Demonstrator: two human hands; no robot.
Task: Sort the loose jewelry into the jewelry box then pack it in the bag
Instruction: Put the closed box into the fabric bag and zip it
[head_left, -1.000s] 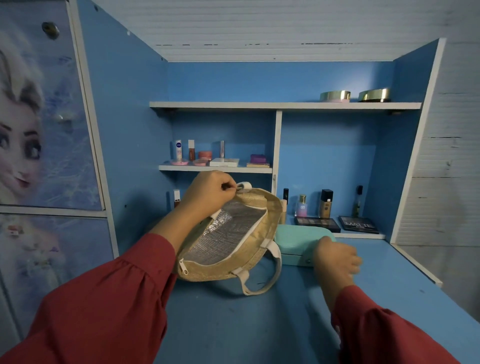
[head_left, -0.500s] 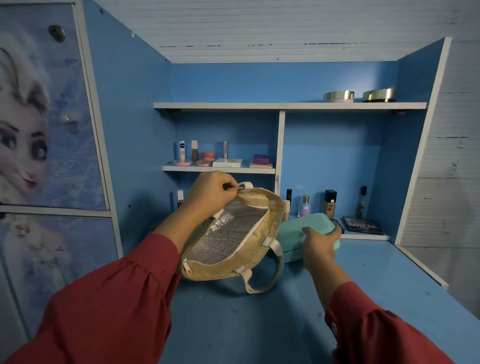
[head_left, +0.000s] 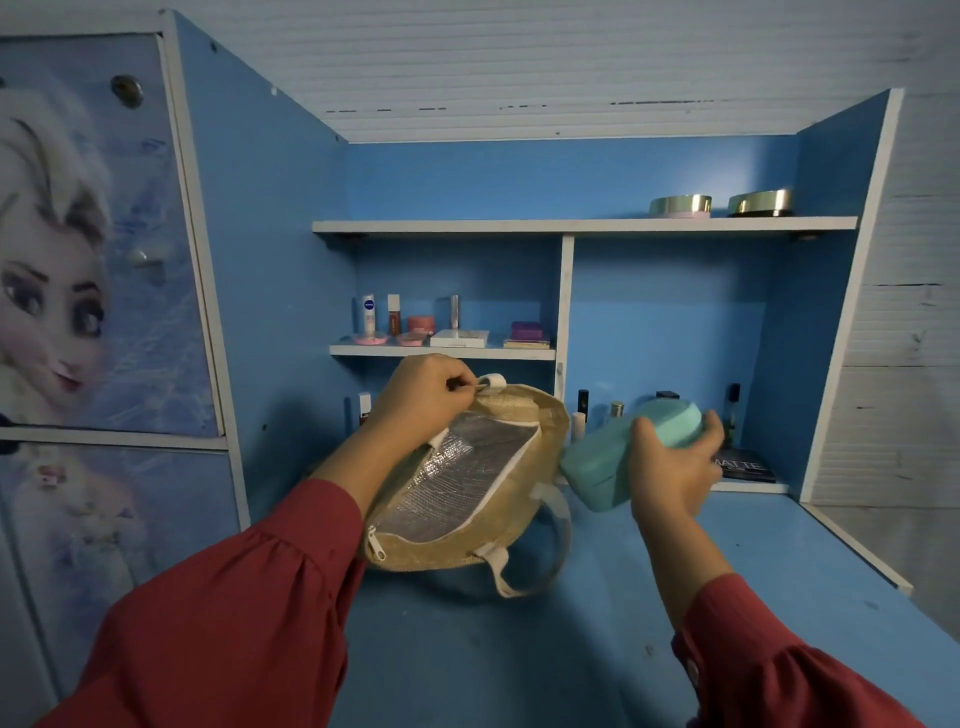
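Teal hard-shell jewelry box (head_left: 631, 452), lid closed, sits tilted in the air in your right hand (head_left: 670, 467), fingers wrapped round it, just beside the woven tan bag with silver lining (head_left: 467, 483) on the blue table (head_left: 519, 654). Your left hand (head_left: 421, 397) pinches the bag's rim, holding it agape. Packing step: next, angle the box into that opening

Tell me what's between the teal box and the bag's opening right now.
Nothing, in the head view. The box, gripped by the right hand, is lifted with its near end just beside the bag rim; the left hand pinches the opening wide.
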